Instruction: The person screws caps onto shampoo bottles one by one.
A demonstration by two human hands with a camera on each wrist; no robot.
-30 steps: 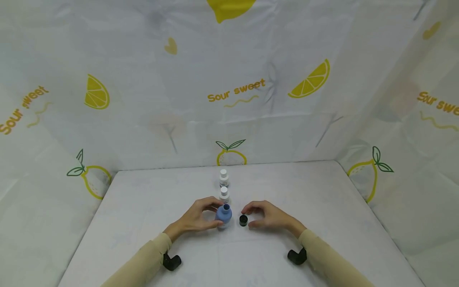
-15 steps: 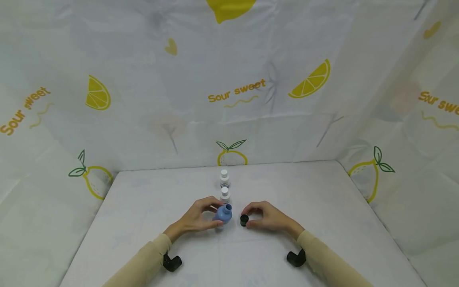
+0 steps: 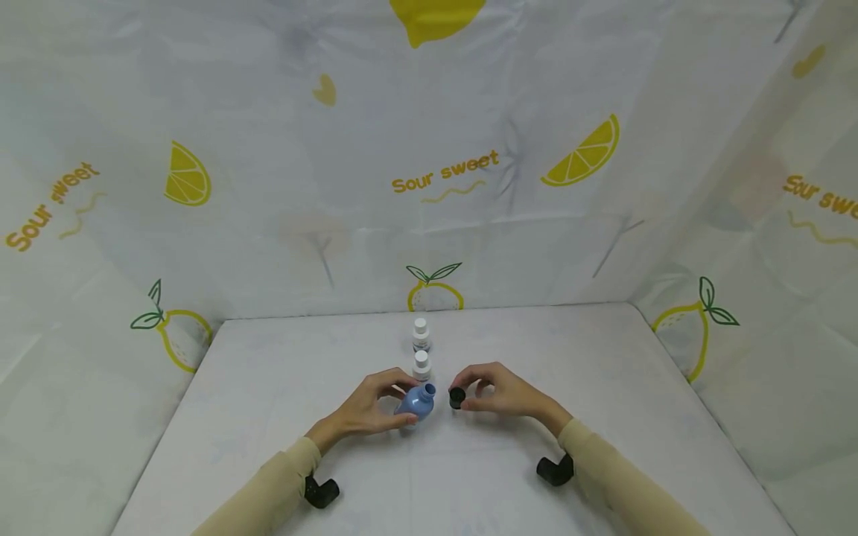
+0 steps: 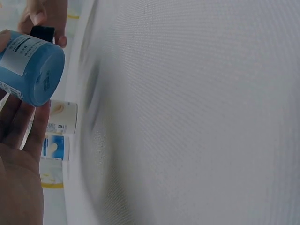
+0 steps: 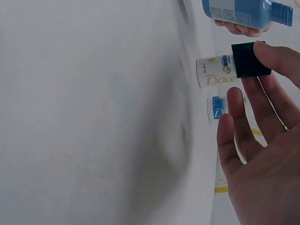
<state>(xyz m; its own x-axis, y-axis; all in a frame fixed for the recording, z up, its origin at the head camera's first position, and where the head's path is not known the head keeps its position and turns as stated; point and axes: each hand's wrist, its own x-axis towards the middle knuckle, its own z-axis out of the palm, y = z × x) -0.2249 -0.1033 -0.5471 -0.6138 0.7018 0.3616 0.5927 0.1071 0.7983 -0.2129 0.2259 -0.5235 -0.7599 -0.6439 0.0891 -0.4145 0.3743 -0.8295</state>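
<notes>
White sheeting (image 3: 268, 231) printed with lemons and orange lettering behind and to both sides, a pale table (image 3: 469, 491) beneath the fingers. Nearest, well behind the fingers, two pale sleeves (image 3: 268, 484), with a black wrist camera (image 3: 322, 493) beside each.

Next, at the left hand (image 3: 365, 408), fingers and thumb curved around the body of a blue bottle (image 3: 415, 403), thumb on the near side, fingertips on the far side. Tilted, neck leaning away from that palm and toward the opposite fingertips; base seemingly lifted off the cloth. At the right hand (image 3: 506, 394), a pinch of thumb and fingers on a black cap (image 3: 457, 398), the other fingers loosely bent and clear of it (plain enough in the right wrist view). Cap and neck near each other but apart, between the two sets of fingertips.

Done, by the look of things: bottle in grip, cap off, mouth bare. Left, in judgement: cap not seated on the neck, bottle not standing on the table.

Just beyond the left fingertips, a nearer white bottle (image 3: 421, 368), marked Dove; past that, a farther white bottle (image 3: 421, 336). Both upright, lidded, out of either grip.
</notes>
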